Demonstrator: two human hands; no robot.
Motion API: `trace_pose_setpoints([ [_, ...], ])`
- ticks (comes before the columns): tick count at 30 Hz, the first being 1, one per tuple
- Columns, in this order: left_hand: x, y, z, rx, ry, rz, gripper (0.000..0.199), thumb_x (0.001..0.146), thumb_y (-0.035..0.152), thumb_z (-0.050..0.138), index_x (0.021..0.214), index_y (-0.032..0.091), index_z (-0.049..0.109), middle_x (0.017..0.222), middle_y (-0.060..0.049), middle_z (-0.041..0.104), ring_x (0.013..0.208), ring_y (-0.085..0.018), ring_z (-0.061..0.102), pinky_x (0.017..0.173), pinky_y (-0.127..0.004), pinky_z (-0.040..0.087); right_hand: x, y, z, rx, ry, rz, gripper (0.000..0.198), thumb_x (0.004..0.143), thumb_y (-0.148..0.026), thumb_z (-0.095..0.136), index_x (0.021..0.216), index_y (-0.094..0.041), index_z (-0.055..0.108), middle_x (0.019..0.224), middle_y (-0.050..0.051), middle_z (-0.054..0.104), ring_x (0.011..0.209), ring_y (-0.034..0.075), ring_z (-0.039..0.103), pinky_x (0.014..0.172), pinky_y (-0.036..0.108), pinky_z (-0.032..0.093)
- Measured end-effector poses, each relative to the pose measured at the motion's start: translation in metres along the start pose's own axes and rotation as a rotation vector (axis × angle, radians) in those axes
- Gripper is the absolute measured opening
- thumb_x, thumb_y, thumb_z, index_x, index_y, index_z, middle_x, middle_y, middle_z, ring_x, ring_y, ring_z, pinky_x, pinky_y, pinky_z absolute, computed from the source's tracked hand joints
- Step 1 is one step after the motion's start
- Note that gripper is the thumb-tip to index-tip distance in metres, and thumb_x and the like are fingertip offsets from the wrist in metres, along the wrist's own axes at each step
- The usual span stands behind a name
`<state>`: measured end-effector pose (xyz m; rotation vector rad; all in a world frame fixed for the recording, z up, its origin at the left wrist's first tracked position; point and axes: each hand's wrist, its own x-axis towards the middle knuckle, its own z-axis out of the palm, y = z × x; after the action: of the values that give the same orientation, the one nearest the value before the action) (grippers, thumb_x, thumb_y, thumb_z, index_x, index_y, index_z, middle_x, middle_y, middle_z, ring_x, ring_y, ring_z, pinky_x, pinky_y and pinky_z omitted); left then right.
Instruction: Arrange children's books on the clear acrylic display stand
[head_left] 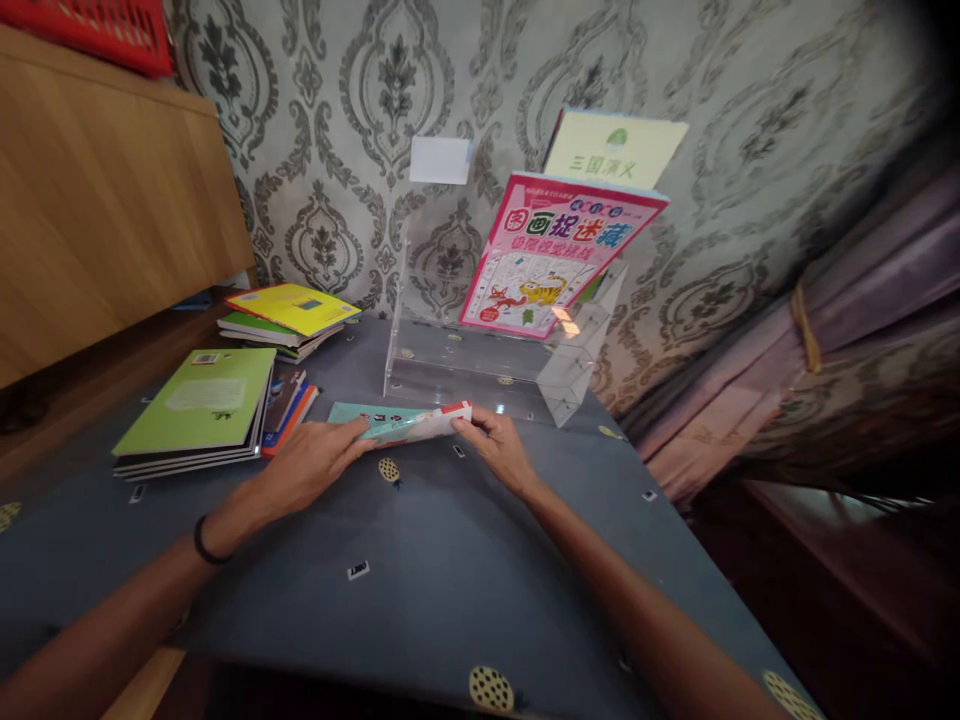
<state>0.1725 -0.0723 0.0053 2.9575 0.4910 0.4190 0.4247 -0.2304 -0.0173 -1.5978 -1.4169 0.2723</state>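
Between my two hands is a thin book (405, 428) with a teal cover and a red-and-white part at its right end, seen at a low slant. My left hand (311, 462) holds the book's near left edge, its fingers reaching onto the cover. At the right end, my right hand (496, 448) pinches the corner, thumb in front and fingers partly hidden behind. Just beyond the book stands a clear acrylic book rack (465, 352). On its right side lean a pink picture book (562, 255) and, behind that, a pale yellow-green book (615, 148).
Left of my hands lie a stack of green books (202, 405), small books (289, 405) and a pile topped by a yellow book (300, 306). A wooden cabinet (105, 190) borders the left, with a red basket (97, 30) on top. A curtain (750, 370) hangs right.
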Motion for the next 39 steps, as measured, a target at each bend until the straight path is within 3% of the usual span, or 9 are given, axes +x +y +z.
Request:
trace_pose_setpoints([
  [5,-0.011,0.032,0.013,0.085,-0.06,0.021,0.028,0.108,0.038,0.041,0.104,0.02,0.062,0.088,-0.008,0.074,0.079,-0.025,0.073,0.064,-0.03,0.051,-0.026,-0.018,0.0,-0.396,0.106,-0.225,0.042,0.1,-0.045,0.056,0.132,-0.019,0.063,0.126,0.014,0.071,0.116,0.028,0.067,0.101,0.046,0.052],
  [8,-0.018,0.051,0.025,0.174,-0.075,0.122,0.019,0.105,0.03,0.048,0.099,0.018,0.062,0.097,-0.01,0.074,0.093,-0.026,0.073,0.074,-0.033,0.057,-0.045,-0.031,0.008,-0.516,-0.011,-0.392,0.029,0.104,-0.036,0.054,0.123,-0.02,0.068,0.121,0.012,0.074,0.115,0.026,0.068,0.109,0.052,0.045],
  [10,-0.023,0.057,0.035,0.248,-0.039,0.173,0.016,0.104,0.026,0.05,0.103,0.016,0.063,0.107,-0.013,0.074,0.102,-0.027,0.072,0.081,-0.036,0.059,-0.056,-0.035,0.016,-0.53,-0.116,-0.427,0.025,0.105,-0.031,0.052,0.118,-0.02,0.07,0.113,0.01,0.076,0.109,0.023,0.07,0.107,0.049,0.048],
  [14,-0.033,0.056,0.052,0.286,0.039,0.216,0.021,0.102,0.03,0.055,0.112,0.014,0.064,0.117,-0.017,0.072,0.114,-0.031,0.069,0.088,-0.041,0.06,-0.073,-0.035,0.028,-0.565,-0.193,-0.379,0.028,0.105,-0.029,0.051,0.123,-0.018,0.07,0.117,0.012,0.075,0.112,0.024,0.069,0.098,0.045,0.056],
  [18,-0.05,0.051,0.056,0.259,0.106,0.254,0.034,0.103,0.033,0.053,0.127,0.011,0.063,0.131,-0.018,0.069,0.126,-0.032,0.064,0.099,-0.044,0.056,-0.084,-0.038,0.034,-0.586,-0.231,-0.367,0.029,0.104,-0.027,0.052,0.123,-0.016,0.071,0.122,0.013,0.074,0.118,0.026,0.067,0.1,0.048,0.057],
  [24,-0.084,0.045,0.044,0.259,0.188,0.271,0.042,0.108,0.031,0.037,0.137,0.012,0.061,0.142,-0.016,0.064,0.134,-0.028,0.059,0.109,-0.044,0.049,-0.102,-0.054,0.053,-0.597,-0.41,-0.366,0.05,0.106,-0.035,0.05,0.148,-0.01,0.049,0.155,0.015,0.051,0.148,0.026,0.042,0.122,0.055,0.038],
  [29,-0.094,0.044,0.041,0.308,0.199,0.294,0.048,0.109,0.029,0.027,0.134,0.007,0.063,0.139,-0.017,0.066,0.127,-0.027,0.064,0.103,-0.041,0.052,-0.108,-0.058,0.06,-0.577,-0.497,-0.319,0.058,0.106,-0.042,0.048,0.153,-0.008,0.043,0.161,0.016,0.042,0.154,0.026,0.031,0.126,0.054,0.029],
  [33,-0.091,0.046,0.039,0.3,0.147,0.284,0.046,0.109,0.026,0.027,0.131,0.009,0.064,0.136,-0.017,0.068,0.126,-0.03,0.064,0.107,-0.051,0.047,-0.11,-0.056,0.052,-0.566,-0.483,-0.302,0.055,0.105,-0.038,0.051,0.153,-0.012,0.044,0.16,0.014,0.044,0.153,0.025,0.033,0.126,0.054,0.03],
  [39,-0.069,0.05,0.044,0.226,0.017,0.214,0.031,0.105,0.029,0.045,0.124,0.014,0.064,0.138,-0.018,0.065,0.132,-0.033,0.058,0.109,-0.05,0.047,-0.12,-0.03,0.022,-0.67,-0.296,-0.161,0.051,0.104,-0.026,0.047,0.155,-0.02,0.041,0.154,0.012,0.052,0.148,0.029,0.042,0.118,0.063,0.039],
])
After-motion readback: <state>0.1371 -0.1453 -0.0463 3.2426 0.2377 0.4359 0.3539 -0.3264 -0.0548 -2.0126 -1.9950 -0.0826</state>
